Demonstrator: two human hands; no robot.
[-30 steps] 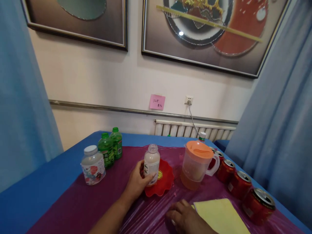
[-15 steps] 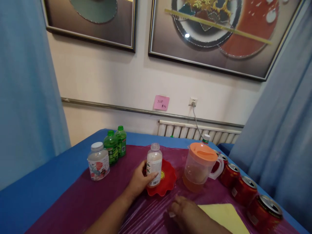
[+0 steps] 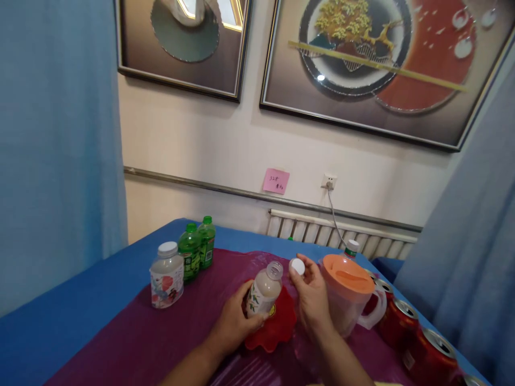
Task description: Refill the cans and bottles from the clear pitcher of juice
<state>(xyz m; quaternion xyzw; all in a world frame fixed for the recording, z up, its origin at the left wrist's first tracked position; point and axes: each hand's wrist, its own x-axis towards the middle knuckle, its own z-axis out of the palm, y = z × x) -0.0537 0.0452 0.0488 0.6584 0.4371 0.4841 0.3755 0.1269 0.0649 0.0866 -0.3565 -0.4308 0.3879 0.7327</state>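
Observation:
My left hand (image 3: 237,316) is wrapped round a clear bottle (image 3: 264,292) with a leaf-patterned label. The bottle's mouth is uncapped, and it leans to the right over a red scalloped plate (image 3: 281,327). Between the thumb and fingers of my right hand (image 3: 314,292) is a white bottle cap (image 3: 298,266), held just right of the bottle's mouth and apart from it. Close behind the right hand stands a plastic pitcher (image 3: 348,292) with an orange lid; the hand and forearm cover part of it.
A white-lidded jar (image 3: 167,276) and two green bottles (image 3: 190,252) stand at the left. Several red cans (image 3: 428,354) line the right edge. Purple sheeting (image 3: 181,332) covers the blue table (image 3: 100,300). A yellow sheet's edge shows at the bottom. A radiator (image 3: 309,225) is behind.
My right hand has risen from the table beside the yellow sheet to the bottle's mouth, with the white cap now plainly visible. The bottle went from upright to tilted right. The view shifted.

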